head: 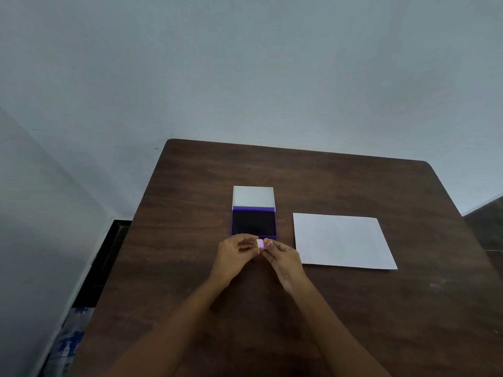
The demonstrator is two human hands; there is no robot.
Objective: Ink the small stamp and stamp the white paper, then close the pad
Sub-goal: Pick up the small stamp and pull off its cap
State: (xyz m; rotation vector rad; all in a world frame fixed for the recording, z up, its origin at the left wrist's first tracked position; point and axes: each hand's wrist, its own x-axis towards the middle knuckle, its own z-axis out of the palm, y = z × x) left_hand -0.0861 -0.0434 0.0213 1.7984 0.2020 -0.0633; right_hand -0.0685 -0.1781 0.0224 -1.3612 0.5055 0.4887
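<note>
- Both hands meeting at mid-surface, just in front of the pad (pixel 254 223), sharing the stamp (pixel 260 243).
- Left hand (pixel 234 253) curled, fingers (pixel 246 238) pinching the stamp's left end; right hand (pixel 281 258) mirroring, fingers (pixel 268 242) clamped on its right end.
- Stamp held clear of the surface (pixel 353 308), lying sideways between the two grips, lilac body, a yellowish face towards the left. Too small to tell whether a cap is on.
- Two-handed hold on so small a piece: probably turning it to find the printing face, or pulling a cover off, before the ink.
- Pad already open, lid (pixel 253 196) tipped back at the far side, dark ink bed bare and facing up. Parked straight ahead of the hands, so only a short reach forward and down for inking.
- Paper (pixel 343 240) flat on the right, near the right hand but not touching it, well placed for a sideways carry after inking. No mark visible on it.
- Judging by that: inking not yet done, stamping not yet done, lid left for last.
- Next move likely calls for one hand alone, face down, square onto the ink.
- Worth watching: a tiny, smooth stamp, easy to slip or tilt between fingertips; a tilted press would give a partial print.
</note>
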